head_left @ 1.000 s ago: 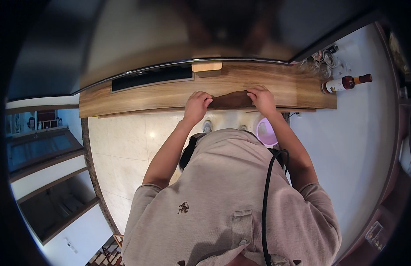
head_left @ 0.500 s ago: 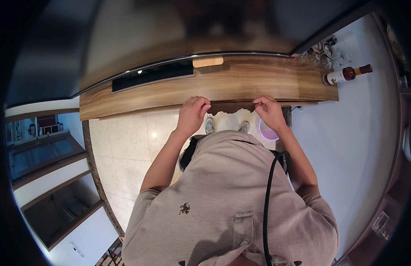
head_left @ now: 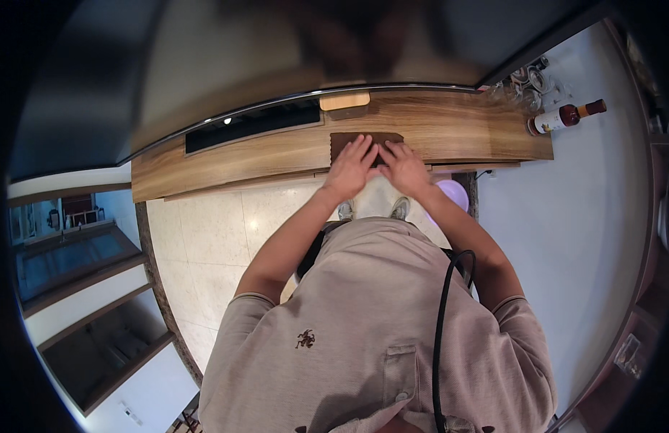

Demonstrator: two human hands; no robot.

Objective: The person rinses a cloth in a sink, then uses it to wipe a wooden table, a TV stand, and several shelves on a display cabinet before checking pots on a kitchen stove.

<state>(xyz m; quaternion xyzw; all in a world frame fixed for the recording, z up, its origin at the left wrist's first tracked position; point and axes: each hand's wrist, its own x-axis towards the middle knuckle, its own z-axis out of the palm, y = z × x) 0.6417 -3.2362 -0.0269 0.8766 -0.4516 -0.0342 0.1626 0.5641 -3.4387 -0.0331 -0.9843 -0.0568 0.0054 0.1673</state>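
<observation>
A dark brown cloth (head_left: 343,141) with a scalloped edge lies flat on the wooden cabinet top (head_left: 457,133), near its front edge. My left hand (head_left: 352,167) rests on the cloth's left part, fingers stretched out and pointing away from me. Beside it, my right hand (head_left: 404,169) lies on the right part with its fingers extended. The two hands come close together at the middle of the cloth. They hide much of its near half.
A large dark screen (head_left: 276,50) stands behind the top. At its foot are a long black device (head_left: 255,124) and a small wood-topped box (head_left: 344,101). A bottle (head_left: 567,117) and several glasses (head_left: 525,88) stand at the right end. A purple basin (head_left: 452,196) sits below.
Both hands have moved forward and together. The cloth, held stretched between them at the front edge before, now lies on the cabinet top, and the fingers have opened onto it.
</observation>
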